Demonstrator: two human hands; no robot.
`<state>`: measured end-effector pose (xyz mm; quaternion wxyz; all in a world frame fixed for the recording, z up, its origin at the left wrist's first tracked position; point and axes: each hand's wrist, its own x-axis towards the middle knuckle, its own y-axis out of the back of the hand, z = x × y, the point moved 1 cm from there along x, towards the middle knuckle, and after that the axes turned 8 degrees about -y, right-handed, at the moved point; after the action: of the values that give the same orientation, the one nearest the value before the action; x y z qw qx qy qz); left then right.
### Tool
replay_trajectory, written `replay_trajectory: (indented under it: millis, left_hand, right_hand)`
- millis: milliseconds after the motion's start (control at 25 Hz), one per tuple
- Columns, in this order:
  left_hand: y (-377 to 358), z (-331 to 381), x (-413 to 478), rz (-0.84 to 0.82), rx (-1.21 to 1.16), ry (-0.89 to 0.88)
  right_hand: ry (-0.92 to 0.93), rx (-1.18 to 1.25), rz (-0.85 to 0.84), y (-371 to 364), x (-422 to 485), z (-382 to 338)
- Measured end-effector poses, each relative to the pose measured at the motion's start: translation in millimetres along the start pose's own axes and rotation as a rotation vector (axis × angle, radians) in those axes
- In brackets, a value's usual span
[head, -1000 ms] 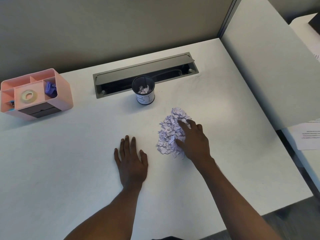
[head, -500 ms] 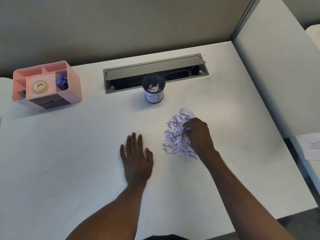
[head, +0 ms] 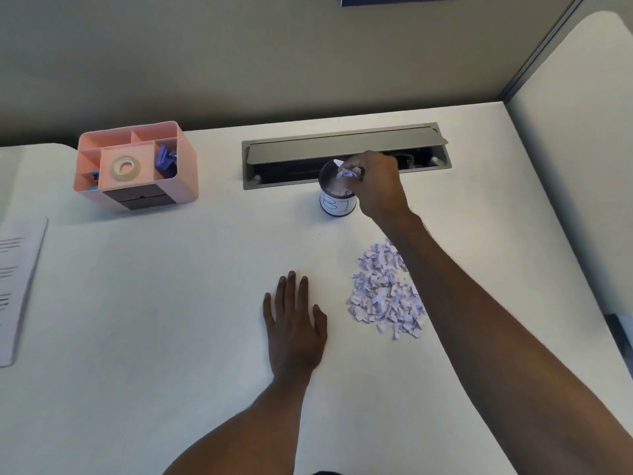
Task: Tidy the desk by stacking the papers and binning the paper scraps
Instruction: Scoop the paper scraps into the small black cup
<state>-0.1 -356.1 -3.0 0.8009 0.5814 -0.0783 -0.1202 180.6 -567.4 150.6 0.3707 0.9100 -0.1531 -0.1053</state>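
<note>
The right hand hangs over the small dark bin, fingertips curled and pinching a clump of pale lilac scraps right above the bin's mouth; more scraps lie inside it. The bin stands upright on the white desk, touching the front edge of a grey cable hatch whose lid is tilted open behind it. The main scrap pile sits near the person, well apart from the bin, and the right forearm crosses over its right edge, hiding part of it. The left hand lies flat on the desk just left of the pile, fingers straight and close together, holding nothing. Far left at the back stands a pink organiser with a tape roll in its middle compartment and purple clips in the right one. Printed papers lie at the left edge, partly cut off. A pale partition walls the desk's right side.
</note>
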Motion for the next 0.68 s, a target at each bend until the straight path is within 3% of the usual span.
replay_trajectory:
  millis: [200,320,520,680]
  left_hand:
    - [-0.5,0.4,-0.4,0.006,-0.012,-0.002]
    - [-0.7,-0.2,0.8,0.003,-0.015,0.001]
    - [-0.8,-0.9,0.6,0.005,-0.005,-0.005]
    - [1.1,-0.4,1.5,0.007,-0.008,-0.005]
  right_hand:
    - [-0.035,-0.669,-0.290,-28.8,28.8,-11.7]
    - [0.002,-0.750,-0.276,-38.9,32.0,-18.8]
    - [0.058,-0.835,-0.395,-41.0,32.7,-24.5]
    - [0.061,-0.630,-0.231,-18.9,27.8,-24.5]
